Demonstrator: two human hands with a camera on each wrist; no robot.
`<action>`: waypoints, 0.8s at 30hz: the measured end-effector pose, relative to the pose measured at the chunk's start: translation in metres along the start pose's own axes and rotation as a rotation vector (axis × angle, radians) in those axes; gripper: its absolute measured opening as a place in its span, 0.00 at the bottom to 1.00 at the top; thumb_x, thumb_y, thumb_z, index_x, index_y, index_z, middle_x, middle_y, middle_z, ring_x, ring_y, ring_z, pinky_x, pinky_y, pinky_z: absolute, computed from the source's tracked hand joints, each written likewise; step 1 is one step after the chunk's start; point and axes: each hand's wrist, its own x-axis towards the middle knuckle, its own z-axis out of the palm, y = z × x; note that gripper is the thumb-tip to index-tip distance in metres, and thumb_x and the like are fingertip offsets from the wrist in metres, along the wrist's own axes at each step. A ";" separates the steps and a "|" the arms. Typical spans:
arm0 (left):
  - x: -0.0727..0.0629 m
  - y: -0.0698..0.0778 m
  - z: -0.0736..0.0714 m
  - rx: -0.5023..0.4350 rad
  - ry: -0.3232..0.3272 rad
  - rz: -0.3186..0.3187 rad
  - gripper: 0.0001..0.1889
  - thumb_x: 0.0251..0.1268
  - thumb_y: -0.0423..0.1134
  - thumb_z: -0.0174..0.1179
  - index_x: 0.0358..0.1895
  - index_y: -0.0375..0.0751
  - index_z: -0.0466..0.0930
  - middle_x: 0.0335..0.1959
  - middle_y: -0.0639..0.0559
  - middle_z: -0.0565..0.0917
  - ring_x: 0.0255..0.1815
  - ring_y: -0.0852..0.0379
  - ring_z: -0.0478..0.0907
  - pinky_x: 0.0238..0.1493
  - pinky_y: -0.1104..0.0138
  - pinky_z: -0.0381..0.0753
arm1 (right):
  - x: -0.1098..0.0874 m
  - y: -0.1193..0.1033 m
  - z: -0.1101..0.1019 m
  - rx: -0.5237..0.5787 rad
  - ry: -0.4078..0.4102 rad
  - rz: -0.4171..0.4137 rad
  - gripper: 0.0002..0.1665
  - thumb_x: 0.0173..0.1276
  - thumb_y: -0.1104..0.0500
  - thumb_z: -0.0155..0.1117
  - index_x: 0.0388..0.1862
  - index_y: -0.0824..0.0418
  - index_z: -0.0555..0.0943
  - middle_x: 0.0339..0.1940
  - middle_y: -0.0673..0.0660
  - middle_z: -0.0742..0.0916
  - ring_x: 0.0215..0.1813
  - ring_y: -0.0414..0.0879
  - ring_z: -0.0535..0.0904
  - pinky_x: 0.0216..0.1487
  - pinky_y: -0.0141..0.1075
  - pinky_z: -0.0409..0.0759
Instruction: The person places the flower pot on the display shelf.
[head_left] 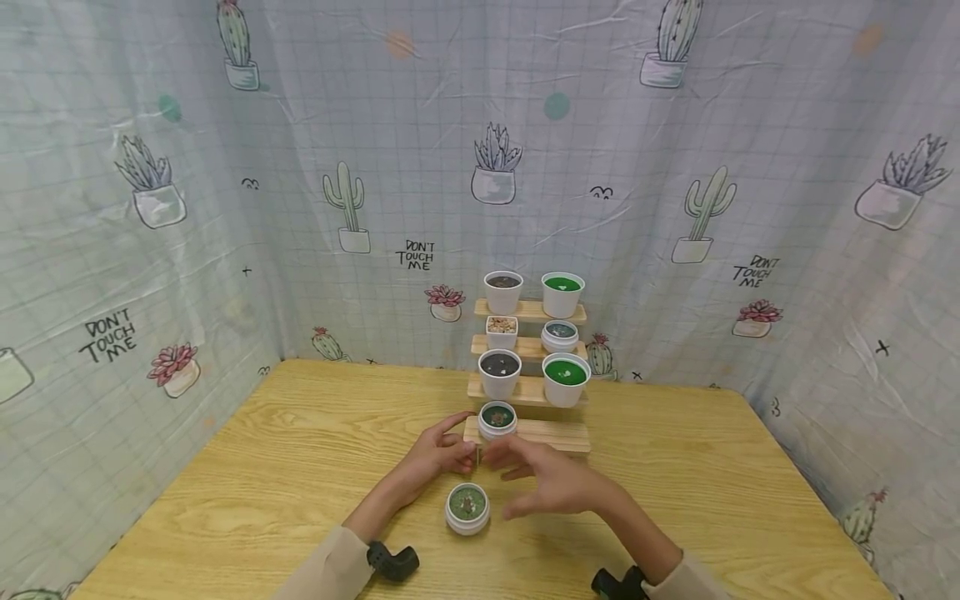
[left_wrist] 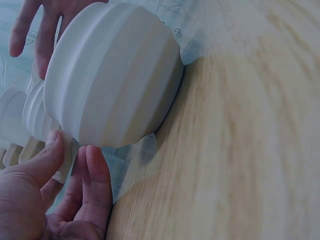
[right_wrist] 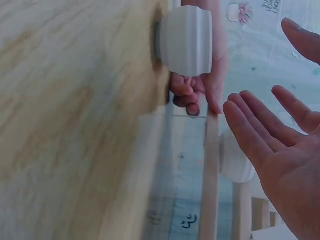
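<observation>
A tiered wooden stand (head_left: 555, 435) holds small white pots, two on each upper step and one pot (head_left: 497, 419) at the left of the lowest step. My left hand (head_left: 431, 458) grips the left end of that lowest step; the right wrist view shows its fingers (right_wrist: 187, 92) curled under the board. My right hand (head_left: 555, 483) hovers in front of the step, fingers spread and slightly bent, holding nothing. Between my wrists, a ribbed white pot (head_left: 467, 510) with green contents stands upright on the table. It looms large in the left wrist view, just past my left fingertips.
Several white pots stand higher up: a dark-filled pot (head_left: 499, 372), a green-filled pot (head_left: 566, 379) and a square pot (head_left: 502, 331) with tan pieces. A cactus-print curtain (head_left: 420, 167) hangs around the wooden table (head_left: 300, 450).
</observation>
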 end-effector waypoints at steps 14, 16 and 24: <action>-0.001 0.000 0.000 0.015 0.006 0.005 0.39 0.75 0.40 0.63 0.83 0.44 0.53 0.39 0.52 0.87 0.39 0.59 0.85 0.47 0.65 0.88 | 0.008 0.016 0.017 -0.079 -0.091 0.054 0.38 0.67 0.56 0.74 0.72 0.61 0.70 0.72 0.60 0.78 0.75 0.55 0.74 0.72 0.45 0.78; -0.001 -0.001 0.000 0.015 0.005 0.006 0.39 0.75 0.40 0.63 0.83 0.44 0.53 0.39 0.52 0.87 0.39 0.59 0.85 0.47 0.65 0.88 | 0.008 0.016 0.020 -0.093 -0.101 0.056 0.38 0.67 0.55 0.74 0.73 0.59 0.70 0.73 0.58 0.78 0.75 0.52 0.74 0.72 0.45 0.77; 0.000 -0.001 -0.001 0.023 0.010 0.008 0.40 0.74 0.40 0.64 0.83 0.45 0.54 0.39 0.52 0.87 0.40 0.59 0.84 0.47 0.65 0.88 | 0.012 0.016 0.031 -0.087 -0.069 0.076 0.39 0.64 0.58 0.76 0.72 0.57 0.71 0.73 0.55 0.78 0.74 0.52 0.75 0.71 0.43 0.79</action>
